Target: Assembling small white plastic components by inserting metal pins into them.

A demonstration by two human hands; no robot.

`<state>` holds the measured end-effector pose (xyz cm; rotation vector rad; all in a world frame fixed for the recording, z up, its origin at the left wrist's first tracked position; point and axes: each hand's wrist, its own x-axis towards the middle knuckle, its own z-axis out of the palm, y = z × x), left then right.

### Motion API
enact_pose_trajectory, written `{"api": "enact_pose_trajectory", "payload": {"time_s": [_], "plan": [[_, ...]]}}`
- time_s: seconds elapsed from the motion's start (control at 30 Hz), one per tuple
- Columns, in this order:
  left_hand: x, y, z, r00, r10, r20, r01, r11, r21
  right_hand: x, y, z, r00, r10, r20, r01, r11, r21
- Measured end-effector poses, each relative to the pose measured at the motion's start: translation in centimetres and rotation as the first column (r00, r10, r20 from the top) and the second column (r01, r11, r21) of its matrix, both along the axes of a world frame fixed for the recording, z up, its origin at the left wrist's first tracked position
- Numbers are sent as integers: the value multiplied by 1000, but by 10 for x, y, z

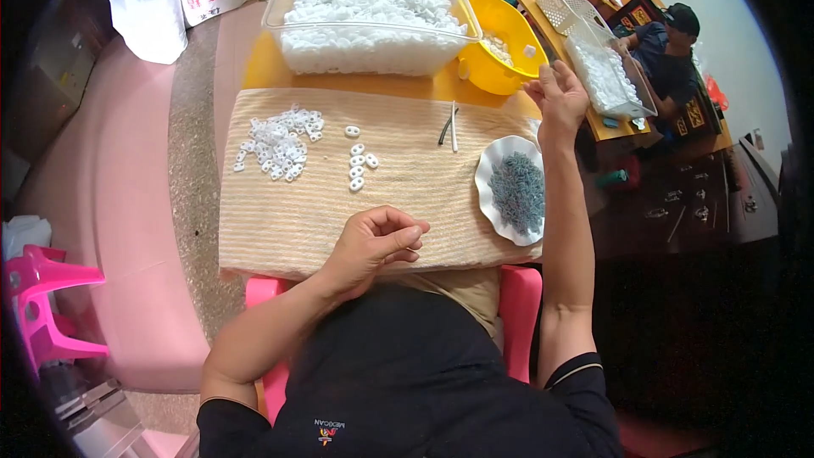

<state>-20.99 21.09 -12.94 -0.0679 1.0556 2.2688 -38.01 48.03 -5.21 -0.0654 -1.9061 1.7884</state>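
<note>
One curled left hand (373, 243), six o'clock: contents unclear to me. Dish (483, 180), three o'clock: a lowered right forearm (568, 237) could tip it. Right hand (561, 100), two o'clock, half-curled, grip untellable: catching the tub (490, 79), one o'clock, might spill its pieces (496, 49).

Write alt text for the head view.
A person's right hand extends near a yellow tub, the left hand curled over a striped cloth. On the cloth lie white pieces, two thin sticks and a scalloped dish of blue-grey bits; a clear bin stands behind.
</note>
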Motion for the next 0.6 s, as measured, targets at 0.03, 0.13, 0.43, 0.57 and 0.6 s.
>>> {"api": "enact_pose_trajectory", "payload": {"time_s": [0.03,0.13,0.43,0.57,0.6], "plan": [[0,0,-1,1000,-3,-12,3,1000,5,-3,-1,-6,993,-112,-32,111,994,-10],[1,-1,2,1000,-11,-17,10,1000,-15,20,-29,-43,997,29,69,-48,951,306],[3,2,-4,985,-35,-167,23,997,-75,77,-117,-61,816,518,258,-531,494,688],[4,4,-7,985,-16,-171,7,998,-56,74,-130,-67,836,485,258,-451,336,827],[5,3,-5,987,-18,-158,9,998,-60,74,-133,-67,839,444,315,-467,290,836]]}}
